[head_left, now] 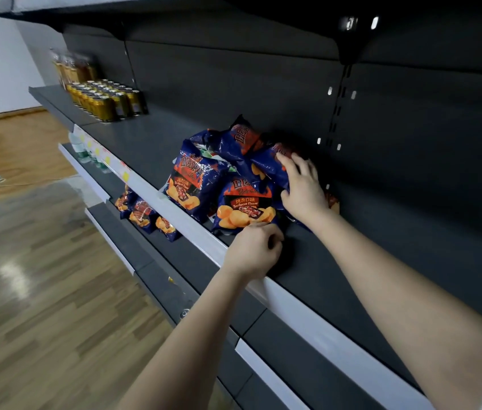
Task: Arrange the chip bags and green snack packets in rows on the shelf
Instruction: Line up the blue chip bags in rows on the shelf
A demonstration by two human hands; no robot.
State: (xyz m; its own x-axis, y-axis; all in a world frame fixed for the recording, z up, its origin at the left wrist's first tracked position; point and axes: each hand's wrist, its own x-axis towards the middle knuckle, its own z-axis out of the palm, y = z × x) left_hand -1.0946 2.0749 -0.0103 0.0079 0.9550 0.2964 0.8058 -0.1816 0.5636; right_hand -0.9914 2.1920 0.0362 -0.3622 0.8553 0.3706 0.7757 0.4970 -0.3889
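Chip bags sit in a loose heap mid-shelf, dark blue, barbecue print, some upright, some flopped against the back panel. No rows yet, so I judge the task early: sorting the pile.

Front bag stands near the shelf front lip. My left hand is at its bottom edge, fingers curled tight; looks like a pinch on the bag's lower seam, but the fingertips are tucked under so I can't be sure it's actually gripping. My right hand lies on top of a rear bag, fingers spread and wrapped over it, pressing or grasping it.

No green packets clearly seen; a bit of green and white shows inside the heap, too hidden to call.

Lower shelf holds smaller chip bags in a rough line. Far left on the same shelf: gold cans in a block, taller bottles behind them. Water bottles sit below the price strip. Wood floor to the left.

Next move, I reckon: pull the rear bag free, stand it up, and set it just beside the front bag to start a row. Bags are puffy and slick, so a light grip from the top seam.
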